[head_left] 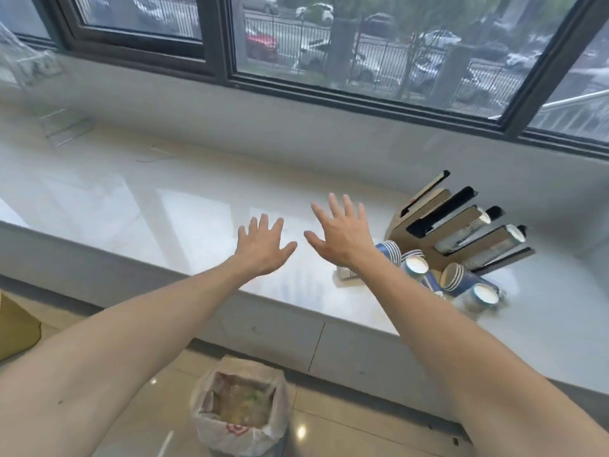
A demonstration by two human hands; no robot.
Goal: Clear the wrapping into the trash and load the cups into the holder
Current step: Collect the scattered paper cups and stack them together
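Note:
Both my hands hover spread over the white window ledge point(164, 206). My left hand point(263, 247) is open, palm down, holding nothing. Just to its right, my right hand point(341, 230) is also open with fingers apart. Stacks of blue striped paper cups point(458, 280) lie on their sides at the right, some in clear wrapping point(484, 303). Behind them stands a brown cardboard cup holder point(461, 225) with several slanted slots. My right forearm partly hides the nearest cups. On the floor below the ledge is a trash bin point(242, 407) lined with a white plastic bag.
A small white object point(346, 275) lies on the ledge by my right wrist. A cardboard box point(16, 328) sits on the floor at the left. Clear plastic point(29, 61) rests at the ledge's far left. Dark-framed windows point(224, 61) run behind the ledge.

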